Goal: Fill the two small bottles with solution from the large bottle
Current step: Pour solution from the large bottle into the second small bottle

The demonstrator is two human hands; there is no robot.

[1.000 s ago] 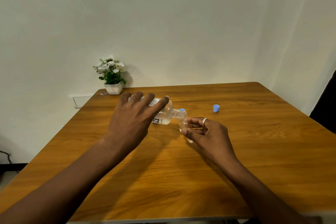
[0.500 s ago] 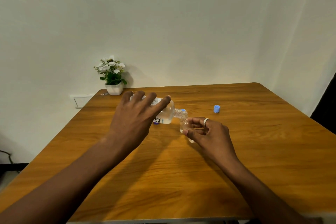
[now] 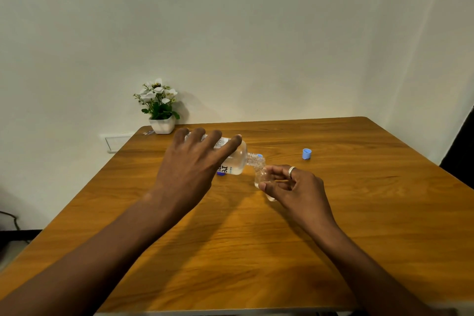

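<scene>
My left hand (image 3: 191, 164) grips the large clear bottle (image 3: 237, 159), which has a white label with dark print. It lies tipped almost level over the table, its open neck pointing right. My right hand (image 3: 295, 185) holds a small clear bottle (image 3: 262, 177) upright and slightly tilted, with its mouth right under the large bottle's neck. A little blue shows behind the neck and another blue bit under the large bottle; I cannot tell what they are. No second small bottle is visible.
A blue cap (image 3: 307, 153) rests on the wooden table (image 3: 256, 251) to the right of my hands. A small white pot of white flowers (image 3: 160, 110) stands at the far left corner against the wall. A wall socket (image 3: 116, 141) sits left of the table.
Both hands have stayed nearly still. The large bottle has tipped a touch further towards the small bottle's mouth.
</scene>
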